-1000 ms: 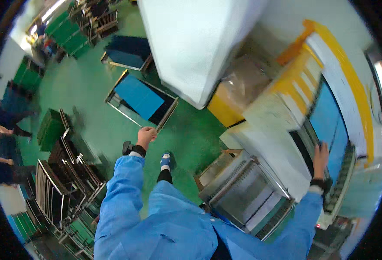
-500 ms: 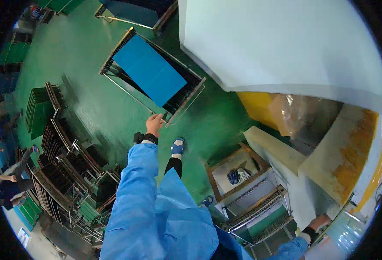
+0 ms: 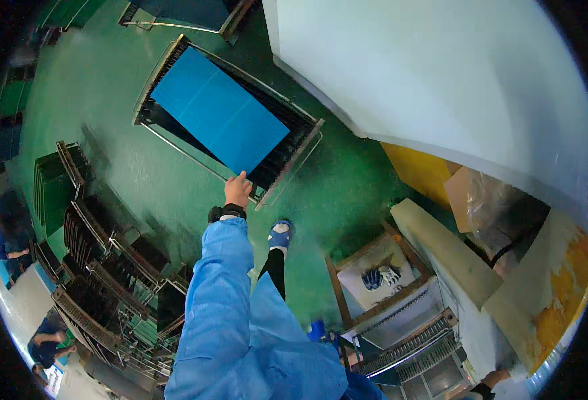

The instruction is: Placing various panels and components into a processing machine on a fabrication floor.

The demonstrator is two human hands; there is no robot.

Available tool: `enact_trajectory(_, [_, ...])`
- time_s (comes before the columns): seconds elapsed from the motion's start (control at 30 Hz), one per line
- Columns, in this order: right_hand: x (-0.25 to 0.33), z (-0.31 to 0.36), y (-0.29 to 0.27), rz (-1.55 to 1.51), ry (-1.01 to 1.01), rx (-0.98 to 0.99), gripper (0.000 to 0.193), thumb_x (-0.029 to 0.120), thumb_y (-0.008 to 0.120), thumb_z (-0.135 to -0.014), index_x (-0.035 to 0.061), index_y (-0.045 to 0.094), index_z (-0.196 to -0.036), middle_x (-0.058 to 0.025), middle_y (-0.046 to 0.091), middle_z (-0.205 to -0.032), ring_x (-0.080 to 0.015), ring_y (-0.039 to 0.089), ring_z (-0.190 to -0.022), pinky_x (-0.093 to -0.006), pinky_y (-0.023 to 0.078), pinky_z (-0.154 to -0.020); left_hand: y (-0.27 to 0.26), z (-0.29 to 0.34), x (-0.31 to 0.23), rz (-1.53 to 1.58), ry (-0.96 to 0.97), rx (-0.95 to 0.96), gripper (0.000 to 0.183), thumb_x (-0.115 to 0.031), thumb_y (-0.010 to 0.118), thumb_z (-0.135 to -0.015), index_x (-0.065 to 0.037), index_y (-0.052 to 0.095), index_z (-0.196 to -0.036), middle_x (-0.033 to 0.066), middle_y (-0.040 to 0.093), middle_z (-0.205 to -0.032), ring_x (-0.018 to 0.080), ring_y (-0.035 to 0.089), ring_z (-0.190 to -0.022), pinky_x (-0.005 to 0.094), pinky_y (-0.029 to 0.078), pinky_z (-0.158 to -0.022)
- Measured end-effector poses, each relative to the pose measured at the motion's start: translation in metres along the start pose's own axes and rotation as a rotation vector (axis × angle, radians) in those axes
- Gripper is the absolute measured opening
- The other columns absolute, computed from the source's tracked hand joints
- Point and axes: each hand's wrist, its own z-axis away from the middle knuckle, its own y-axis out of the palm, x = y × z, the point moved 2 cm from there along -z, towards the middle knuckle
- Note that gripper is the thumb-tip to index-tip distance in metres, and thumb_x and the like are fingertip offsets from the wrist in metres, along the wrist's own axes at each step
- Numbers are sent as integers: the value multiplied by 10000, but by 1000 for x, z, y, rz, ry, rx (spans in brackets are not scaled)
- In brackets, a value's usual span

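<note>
My left hand [image 3: 238, 191] is at the near corner of a low metal rack [image 3: 282, 175], its fingers closed around the rail there. A flat blue sheet [image 3: 220, 112] lies slantwise over the rack, its near corner just beyond my fingertips. Notched strips run along the rack's short ends, and dark slots show beside the sheet. At the lower right rim, my right hand [image 3: 497, 379] is stretched out beside a pale worn structure [image 3: 507, 320]. It is small and dim, and its fingers do not show clearly.
Several racks of dark and green panels [image 3: 94, 267] crowd the left. A large white cabinet [image 3: 427, 67] fills the upper right. Gloves [image 3: 382, 277] lie on a wooden-framed stand near a slotted rack [image 3: 407, 340]. Another rack [image 3: 180, 27] stands farther off. A person [image 3: 10, 233] is at the left.
The rack and blue sheet look larger and closer, with the rack's near corner lower beside my left hand. My right hand has shifted toward the lower rim.
</note>
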Motion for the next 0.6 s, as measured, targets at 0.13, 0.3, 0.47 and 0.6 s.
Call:
enact_trajectory(0.13, [8,6,13,-10,8,16,391,180,396,-940,-3,527,-1260,-155,563,-1230,-264,539,-1095,-366,418,-933,-9,-7,-15,-49,-19,-47,360,-225,677,-855,-28,503,-1101,126,549,-1007,261,569,-838,408,467,-818])
enact_trajectory(0.3, [8,9,7,-38,13,1,391,168,395,-932,-1,531,-1257,-157,571,-1217,-265,554,-1076,-369,438,-915,27,37,-40,144,6,328,174,-199,658,-874,-105,521,-926,52,550,-891,191,502,-673,419,451,-792])
enact_trajectory(0.47, [-2,6,16,-102,22,5,392,156,394,-923,2,534,-1255,-159,579,-1205,-265,569,-1056,-372,458,-898,26,89,-77,187,97,365,143,-156,618,-895,-85,514,-962,65,569,-1007,218,549,-836,444,447,-851])
enact_trajectory(0.6, [-12,4,28,-170,27,6,393,146,393,-916,3,537,-1253,-160,586,-1194,-266,582,-1041,-375,474,-884,4,143,-105,182,200,398,187,-105,543,-920,-43,501,-1091,97,555,-1134,246,543,-1010,444,451,-883])
